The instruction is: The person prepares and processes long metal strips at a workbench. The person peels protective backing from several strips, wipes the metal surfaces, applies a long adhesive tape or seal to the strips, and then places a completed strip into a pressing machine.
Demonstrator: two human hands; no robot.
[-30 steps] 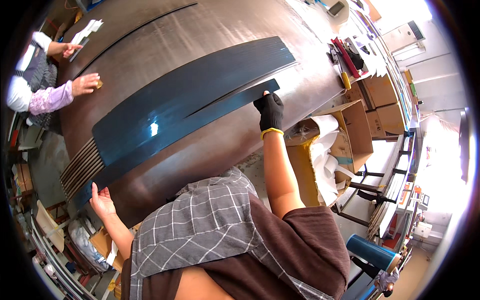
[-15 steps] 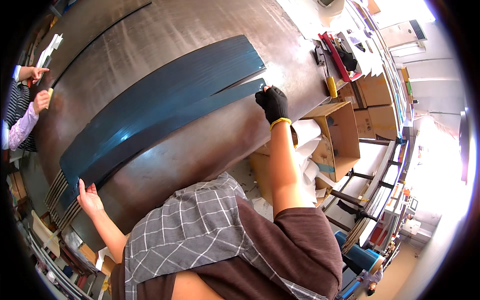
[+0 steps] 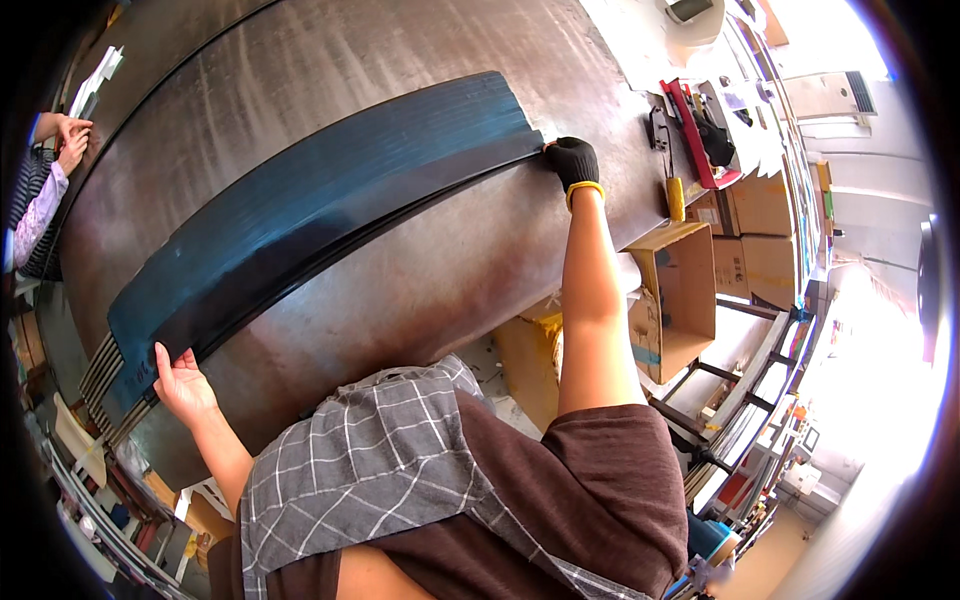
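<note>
Closing the visible gap, you brought the dark strip [image 3: 430,182] into line along the blue sheets [image 3: 370,140], right hand [image 3: 573,165] and left hand [image 3: 183,388] both clamped on it.

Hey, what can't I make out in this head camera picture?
In the head view:
Left hand: some fingers, hidden by the strips or itself.
Right hand: palm, hidden by its back.
Roll: partly hidden by the sleeve.
Co-worker: head cut off by the dark left rim.
</note>
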